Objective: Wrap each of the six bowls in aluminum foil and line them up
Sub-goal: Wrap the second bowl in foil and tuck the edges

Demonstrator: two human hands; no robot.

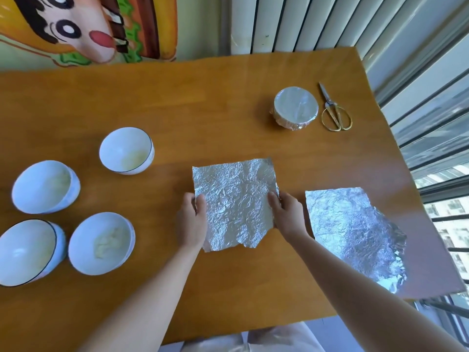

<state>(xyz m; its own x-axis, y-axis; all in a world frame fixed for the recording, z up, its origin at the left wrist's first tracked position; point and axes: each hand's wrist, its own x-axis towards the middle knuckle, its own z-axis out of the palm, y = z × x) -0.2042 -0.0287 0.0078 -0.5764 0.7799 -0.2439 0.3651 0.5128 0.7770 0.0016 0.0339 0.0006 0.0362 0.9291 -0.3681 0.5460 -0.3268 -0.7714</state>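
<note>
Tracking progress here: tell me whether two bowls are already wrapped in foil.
No, only one wrapped bowl stands beside the scissors; the four white bowls at left are bare.

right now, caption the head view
Left hand and right hand hold a foil sheet; four bare bowls, one wrapped bowl

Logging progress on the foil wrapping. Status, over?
Left grip, right grip pinching side edges of foil sheet. One wrapped bowl done, four bare bowls at left, sixth not seen. Nothing in the way.
</note>
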